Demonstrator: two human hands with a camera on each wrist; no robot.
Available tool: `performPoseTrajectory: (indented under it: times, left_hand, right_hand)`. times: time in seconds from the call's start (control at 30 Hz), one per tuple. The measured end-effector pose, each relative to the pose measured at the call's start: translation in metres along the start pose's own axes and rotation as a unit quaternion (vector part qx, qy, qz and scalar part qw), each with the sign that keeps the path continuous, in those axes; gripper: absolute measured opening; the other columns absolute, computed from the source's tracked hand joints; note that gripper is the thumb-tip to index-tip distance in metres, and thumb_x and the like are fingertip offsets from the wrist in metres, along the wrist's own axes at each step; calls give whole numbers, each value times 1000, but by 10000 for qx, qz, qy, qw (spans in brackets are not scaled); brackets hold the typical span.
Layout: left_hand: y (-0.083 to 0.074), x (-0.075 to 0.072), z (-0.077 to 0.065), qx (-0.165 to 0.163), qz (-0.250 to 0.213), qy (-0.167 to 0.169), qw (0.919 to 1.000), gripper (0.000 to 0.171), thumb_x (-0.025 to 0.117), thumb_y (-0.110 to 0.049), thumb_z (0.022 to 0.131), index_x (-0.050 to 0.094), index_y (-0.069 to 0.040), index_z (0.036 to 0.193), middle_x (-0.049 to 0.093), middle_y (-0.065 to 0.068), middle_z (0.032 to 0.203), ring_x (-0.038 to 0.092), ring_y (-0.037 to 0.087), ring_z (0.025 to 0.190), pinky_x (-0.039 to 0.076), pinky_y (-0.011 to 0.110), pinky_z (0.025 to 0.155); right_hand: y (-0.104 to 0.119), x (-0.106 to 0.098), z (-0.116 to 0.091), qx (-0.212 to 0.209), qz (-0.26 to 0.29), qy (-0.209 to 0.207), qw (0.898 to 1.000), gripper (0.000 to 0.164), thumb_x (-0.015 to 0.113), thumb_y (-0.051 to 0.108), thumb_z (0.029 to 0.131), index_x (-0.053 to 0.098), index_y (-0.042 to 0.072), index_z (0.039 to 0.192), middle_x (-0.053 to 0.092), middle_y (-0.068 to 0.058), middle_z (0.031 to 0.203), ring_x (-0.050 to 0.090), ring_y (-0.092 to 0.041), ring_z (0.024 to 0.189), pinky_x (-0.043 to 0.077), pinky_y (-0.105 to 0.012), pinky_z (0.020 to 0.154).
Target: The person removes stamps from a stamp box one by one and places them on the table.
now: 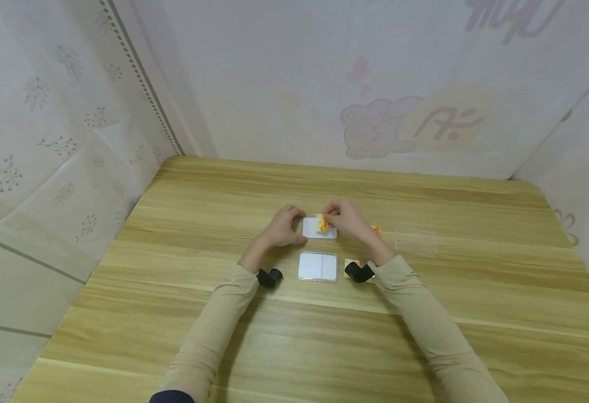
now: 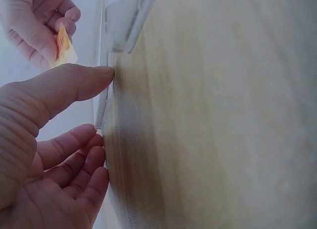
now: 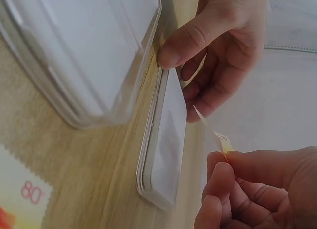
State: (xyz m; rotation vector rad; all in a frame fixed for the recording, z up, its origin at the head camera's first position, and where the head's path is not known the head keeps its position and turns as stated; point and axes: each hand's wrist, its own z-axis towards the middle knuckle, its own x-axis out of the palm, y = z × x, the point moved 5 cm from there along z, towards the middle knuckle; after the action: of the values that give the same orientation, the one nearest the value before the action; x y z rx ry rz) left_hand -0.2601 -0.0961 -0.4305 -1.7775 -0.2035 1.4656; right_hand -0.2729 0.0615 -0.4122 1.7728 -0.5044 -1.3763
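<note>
My right hand [image 1: 349, 219] pinches a yellow-orange postage stamp [image 1: 322, 223] between thumb and fingertips, above a flat white-backed case [image 1: 312, 230]. In the right wrist view the stamp [image 3: 223, 138] stands tilted and shows "120". My left hand [image 1: 280, 228] holds that case by its left end, thumb on the near edge and fingers at the far edge. Nearer to me lies a second clear-edged case [image 1: 310, 265] with a white inside split by a line. A stamp marked "80" [image 3: 29, 194] is on the table beside it, partly hidden by the right wrist camera in the head view.
Another orange stamp [image 1: 377, 229] shows partly behind the right forearm. Further right, a clear plastic cover [image 1: 415, 241] lies flat on the wooden table [image 1: 294, 347]. A black camera sits on each wrist, and patterned curtains hang at the back and left.
</note>
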Motion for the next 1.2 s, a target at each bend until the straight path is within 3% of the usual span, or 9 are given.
performPoseTrajectory:
  times: [0.53, 1.2]
  left_hand:
    - [1, 1, -1, -92, -43, 6, 9999, 57, 77, -10, 72, 53, 8, 121, 50, 20, 123, 45, 32, 118, 34, 40, 104]
    - [-1, 0, -2, -127, -149, 69, 9998, 58, 77, -9, 73, 52, 8, 122, 49, 19, 124, 45, 32, 117, 34, 39, 103]
  right_hand:
    - [-15, -11, -11, 217, -60, -214, 9995, 15, 52, -1, 91, 63, -9, 99, 64, -16, 81, 61, -28, 71, 40, -18, 51]
    - [-36, -26, -23, 326, -127, -287, 9990, 16, 52, -2, 89, 62, -10, 98, 63, -16, 79, 60, -23, 66, 39, -18, 47]
